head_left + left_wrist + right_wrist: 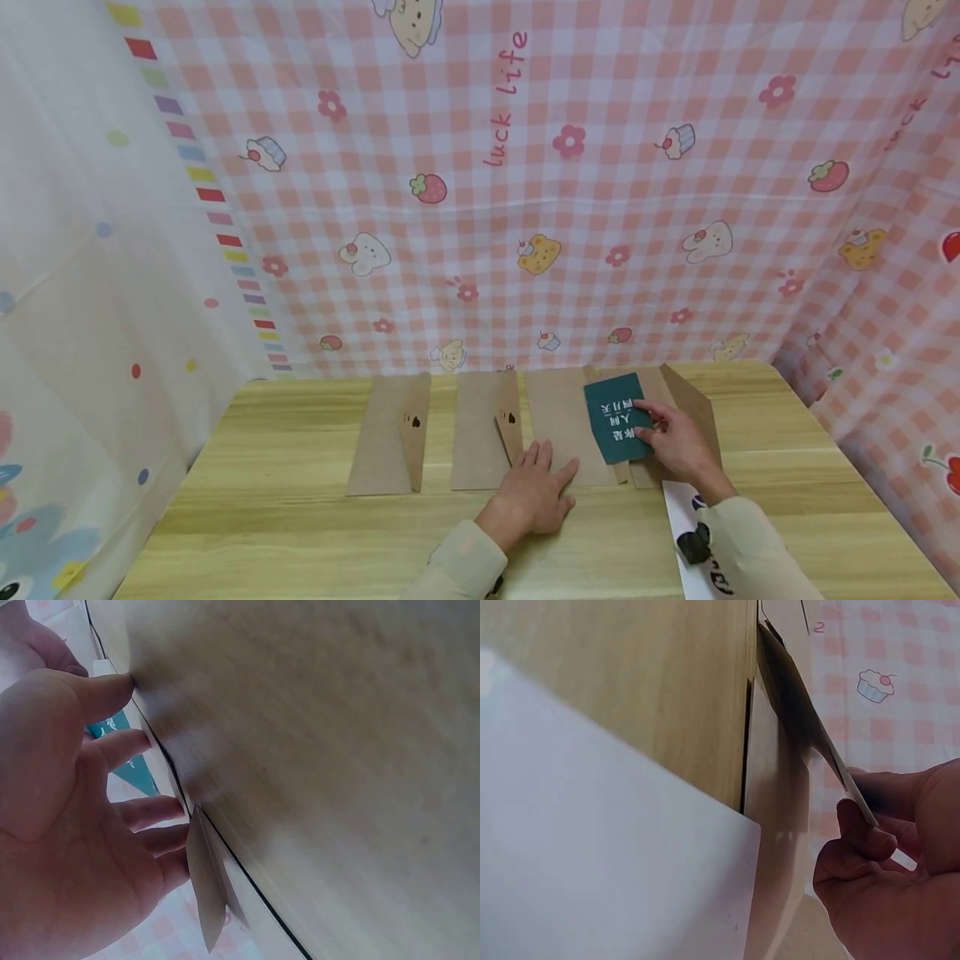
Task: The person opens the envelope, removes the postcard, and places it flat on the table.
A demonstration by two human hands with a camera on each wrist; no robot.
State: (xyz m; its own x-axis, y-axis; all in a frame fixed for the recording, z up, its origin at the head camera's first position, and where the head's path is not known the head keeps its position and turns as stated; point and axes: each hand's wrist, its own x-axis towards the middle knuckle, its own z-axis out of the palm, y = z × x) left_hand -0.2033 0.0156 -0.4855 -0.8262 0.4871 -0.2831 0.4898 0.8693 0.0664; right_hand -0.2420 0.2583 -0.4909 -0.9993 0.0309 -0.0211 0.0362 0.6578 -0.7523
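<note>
My right hand pinches a dark green card with white characters by its right edge. In the right wrist view the card shows tilted, thumb and fingers on either side of it. It overlaps the third and fourth brown paper envelopes in the head view. My left hand lies palm down with spread fingers, its fingertips at the near edges of the second envelope and third envelope. The fourth envelope, its flap opened out, is partly hidden behind the right hand.
A first brown envelope with a small dark mark on its folded side lies at the left of the row. Under my right forearm is a white sheet with black print. A pink checked cloth hangs behind the wooden table.
</note>
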